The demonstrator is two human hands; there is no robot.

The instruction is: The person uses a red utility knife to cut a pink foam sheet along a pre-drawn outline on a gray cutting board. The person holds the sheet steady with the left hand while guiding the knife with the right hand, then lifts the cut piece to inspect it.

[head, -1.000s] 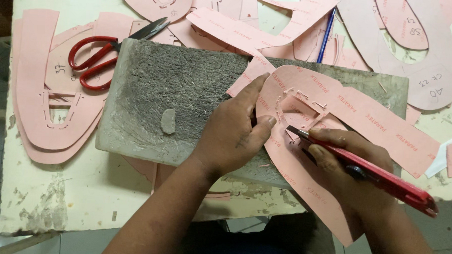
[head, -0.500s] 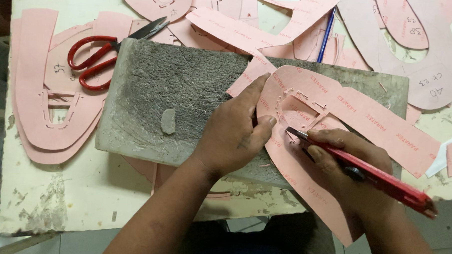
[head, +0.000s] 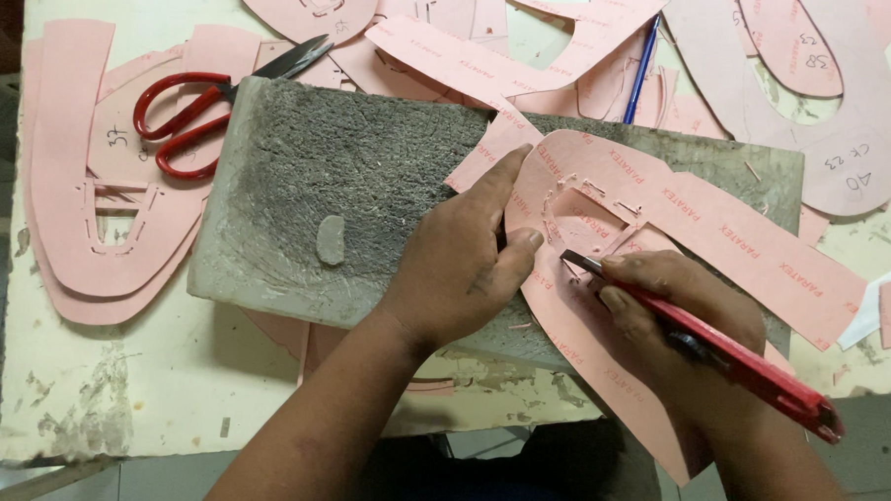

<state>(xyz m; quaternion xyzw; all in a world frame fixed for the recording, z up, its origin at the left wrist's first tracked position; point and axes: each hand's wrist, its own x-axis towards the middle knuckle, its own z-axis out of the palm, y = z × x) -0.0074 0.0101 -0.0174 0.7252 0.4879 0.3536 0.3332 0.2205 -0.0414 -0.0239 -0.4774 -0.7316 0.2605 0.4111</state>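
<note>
My right hand (head: pixel 675 313) at about 4 o'clock, fingers closed tight around a red utility knife (head: pixel 728 354). The handle runs back toward 4 o'clock past my wrist; the blade tip points toward 10 o'clock and touches the pink pattern sheet (head: pixel 703 230) beside a small cut-out opening.

My left hand (head: pixel 460 266) sits just left of the blade, at centre. Palm down, fingers spread and pressed flat on the sheet's left edge, thumb stretched toward 1 o'clock, forefinger tip near the knife point. It grips nothing; it only pins the sheet down.

The pink pattern sheet is a curved, strap-like piece lying across the right half of the grey cutting block (head: pixel 339 178). One end hangs off the block's near edge toward 5 o'clock, the other arm runs out to 3 o'clock. The block's top is rough and scored all over, with a small pale oval patch at 9 o'clock from my left hand.

Block rests on a worn cream table (head: pixel 115 387), paint chipped along the near edge.

Farther out: red-handled scissors (head: pixel 209 109) at 10 o'clock, blades touching the block's far left corner, lying on a stack of pink cut pieces (head: pixel 68 168). A blue pen (head: pixel 641 70) at 12 to 1 o'clock among more pink offcuts. Large pink sole-shaped patterns (head: pixel 844 146) at 2 o'clock.
</note>
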